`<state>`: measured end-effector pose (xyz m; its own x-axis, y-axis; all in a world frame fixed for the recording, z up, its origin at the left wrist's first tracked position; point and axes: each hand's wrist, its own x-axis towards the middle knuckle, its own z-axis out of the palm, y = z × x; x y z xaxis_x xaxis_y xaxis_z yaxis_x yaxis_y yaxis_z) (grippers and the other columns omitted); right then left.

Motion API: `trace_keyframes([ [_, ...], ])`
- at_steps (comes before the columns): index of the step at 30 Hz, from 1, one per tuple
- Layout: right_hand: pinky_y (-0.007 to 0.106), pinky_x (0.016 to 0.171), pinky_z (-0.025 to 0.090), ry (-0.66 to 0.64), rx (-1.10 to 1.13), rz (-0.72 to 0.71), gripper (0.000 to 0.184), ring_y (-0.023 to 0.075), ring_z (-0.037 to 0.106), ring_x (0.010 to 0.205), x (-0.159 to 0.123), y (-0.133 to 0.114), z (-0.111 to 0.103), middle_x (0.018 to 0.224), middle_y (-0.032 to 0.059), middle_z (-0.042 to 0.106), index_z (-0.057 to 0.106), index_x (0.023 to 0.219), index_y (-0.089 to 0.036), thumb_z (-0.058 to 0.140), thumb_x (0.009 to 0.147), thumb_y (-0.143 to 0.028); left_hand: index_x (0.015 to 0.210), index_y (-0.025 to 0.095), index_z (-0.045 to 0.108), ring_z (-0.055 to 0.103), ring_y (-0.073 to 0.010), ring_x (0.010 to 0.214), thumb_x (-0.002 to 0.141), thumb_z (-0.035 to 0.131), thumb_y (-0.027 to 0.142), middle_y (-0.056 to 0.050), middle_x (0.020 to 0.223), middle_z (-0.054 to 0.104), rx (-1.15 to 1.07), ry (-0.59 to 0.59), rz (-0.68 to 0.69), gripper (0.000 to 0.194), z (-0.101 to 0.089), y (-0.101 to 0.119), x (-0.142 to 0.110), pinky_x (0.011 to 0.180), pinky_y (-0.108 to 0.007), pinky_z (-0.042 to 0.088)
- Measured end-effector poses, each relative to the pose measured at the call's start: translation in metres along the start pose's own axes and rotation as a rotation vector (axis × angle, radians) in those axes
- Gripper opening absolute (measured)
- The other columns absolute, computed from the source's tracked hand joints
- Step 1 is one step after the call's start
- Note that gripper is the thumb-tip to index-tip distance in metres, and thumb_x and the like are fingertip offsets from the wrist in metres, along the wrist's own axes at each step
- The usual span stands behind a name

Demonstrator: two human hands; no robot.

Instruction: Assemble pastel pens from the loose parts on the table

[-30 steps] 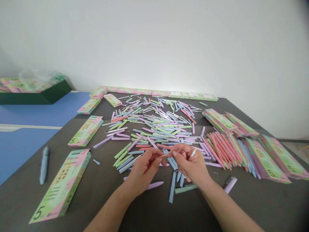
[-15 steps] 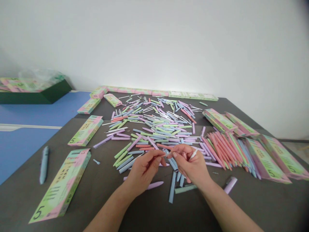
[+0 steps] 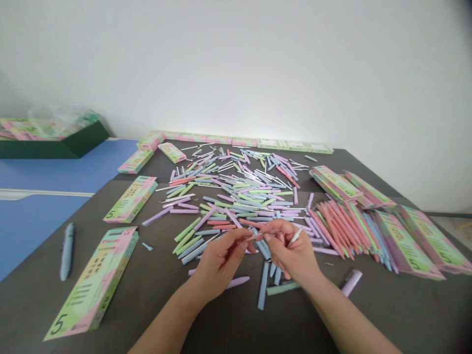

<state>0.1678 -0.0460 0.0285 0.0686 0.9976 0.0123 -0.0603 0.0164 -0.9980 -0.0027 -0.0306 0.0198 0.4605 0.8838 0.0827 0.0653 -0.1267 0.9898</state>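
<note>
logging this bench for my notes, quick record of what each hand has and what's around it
left hand: pinches a thin pale stick between thumb and fingers
right hand: grips a white stick, its fingertips close to the end of the thin pale stick
things: loose pastel pen barrels scattered in a heap just beyond both hands
rest: salmon-pink barrels lying side by side at right; pen box marked 5 at left; blue pen on the dark table; green tray behind
</note>
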Motion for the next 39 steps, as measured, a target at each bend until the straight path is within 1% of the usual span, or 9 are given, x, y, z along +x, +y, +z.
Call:
trace_keyframes([
  [2, 0.018, 0.031, 0.016, 0.000, -0.067, -0.029, 0.015, 0.0039, 0.025, 0.029, 0.000, 0.002, -0.001, 0.040, -0.0102, 0.040, 0.061, 0.083, -0.018, 0.066, 0.078, -0.032, 0.113, 0.020, 0.056, 0.042, -0.0072, 0.050, 0.093, 0.047, 0.031, -0.006, 0.090, 0.065, 0.017, -0.004, 0.009, 0.025, 0.000, 0.000, -0.001, 0.045, -0.020, 0.031],
  [4, 0.019, 0.033, 0.017, -0.009, -0.124, -0.061, 0.013, 0.0049, 0.027, 0.032, 0.001, 0.004, -0.003, 0.040, -0.0094, 0.040, 0.063, 0.083, -0.019, 0.065, 0.079, -0.030, 0.109, 0.019, 0.056, 0.043, -0.0072, 0.051, 0.093, 0.046, 0.030, -0.005, 0.090, 0.065, 0.035, -0.010, 0.024, 0.021, -0.001, 0.001, -0.001, 0.047, -0.021, 0.032],
  [9, 0.022, 0.043, 0.030, -0.027, -0.281, -0.187, 0.012, 0.0078, 0.038, 0.043, 0.002, 0.005, -0.010, 0.063, 0.0007, 0.063, 0.068, 0.087, -0.018, 0.062, 0.080, -0.026, 0.095, 0.018, 0.055, 0.049, -0.0095, 0.061, 0.093, 0.046, 0.026, -0.003, 0.082, 0.063, 0.125, -0.022, 0.090, 0.012, -0.004, 0.002, 0.001, 0.056, -0.021, 0.037],
  [12, 0.023, 0.047, 0.033, -0.050, -0.345, -0.235, 0.012, 0.0093, 0.043, 0.049, 0.002, 0.003, -0.014, 0.071, 0.0030, 0.067, 0.069, 0.088, -0.018, 0.062, 0.080, -0.023, 0.094, 0.018, 0.055, 0.051, -0.0100, 0.065, 0.093, 0.046, 0.024, -0.002, 0.080, 0.063, 0.179, -0.026, 0.119, 0.011, -0.005, 0.002, 0.002, 0.060, -0.022, 0.038],
  [17, 0.021, 0.044, 0.030, -0.055, -0.379, -0.268, 0.011, 0.0080, 0.036, 0.045, 0.002, 0.000, -0.015, 0.059, -0.0007, 0.060, 0.069, 0.086, -0.018, 0.061, 0.079, -0.021, 0.094, 0.017, 0.055, 0.048, -0.0093, 0.063, 0.095, 0.043, 0.027, -0.002, 0.082, 0.063, 0.208, -0.037, 0.104, 0.015, -0.005, 0.001, 0.001, 0.058, -0.022, 0.037],
  [21, 0.021, 0.044, 0.028, -0.067, -0.376, -0.292, 0.010, 0.0071, 0.035, 0.045, 0.002, -0.001, -0.014, 0.063, -0.0009, 0.060, 0.069, 0.085, -0.018, 0.061, 0.078, -0.018, 0.095, 0.018, 0.055, 0.042, -0.0072, 0.055, 0.095, 0.043, 0.028, -0.002, 0.082, 0.062, 0.152, -0.051, 0.085, 0.017, -0.005, -0.002, 0.001, 0.053, -0.021, 0.034],
  [26, 0.021, 0.043, 0.023, -0.088, -0.356, -0.266, 0.011, 0.0069, 0.028, 0.043, 0.002, 0.002, -0.015, 0.048, -0.0075, 0.036, 0.070, 0.087, -0.018, 0.062, 0.079, -0.019, 0.100, 0.019, 0.055, 0.039, -0.0050, 0.049, 0.096, 0.042, 0.028, -0.003, 0.086, 0.064, 0.086, -0.045, 0.071, 0.016, -0.004, -0.005, 0.000, 0.049, -0.020, 0.033],
  [32, 0.021, 0.044, 0.022, -0.068, -0.323, -0.278, 0.011, 0.0064, 0.029, 0.043, 0.003, 0.002, -0.014, 0.050, -0.0065, 0.041, 0.070, 0.087, -0.018, 0.063, 0.079, -0.019, 0.100, 0.019, 0.056, 0.039, -0.0042, 0.047, 0.095, 0.044, 0.026, -0.003, 0.087, 0.065, 0.075, -0.038, 0.074, 0.015, -0.003, -0.006, -0.001, 0.048, -0.020, 0.032],
  [39, 0.021, 0.045, 0.022, -0.086, -0.357, -0.254, 0.010, 0.0065, 0.028, 0.044, 0.002, 0.006, -0.016, 0.050, -0.0079, 0.035, 0.069, 0.088, -0.018, 0.063, 0.080, -0.021, 0.103, 0.020, 0.055, 0.040, -0.0043, 0.048, 0.095, 0.043, 0.026, -0.003, 0.092, 0.066, 0.051, -0.042, 0.083, 0.016, -0.003, -0.007, 0.000, 0.048, -0.019, 0.034],
])
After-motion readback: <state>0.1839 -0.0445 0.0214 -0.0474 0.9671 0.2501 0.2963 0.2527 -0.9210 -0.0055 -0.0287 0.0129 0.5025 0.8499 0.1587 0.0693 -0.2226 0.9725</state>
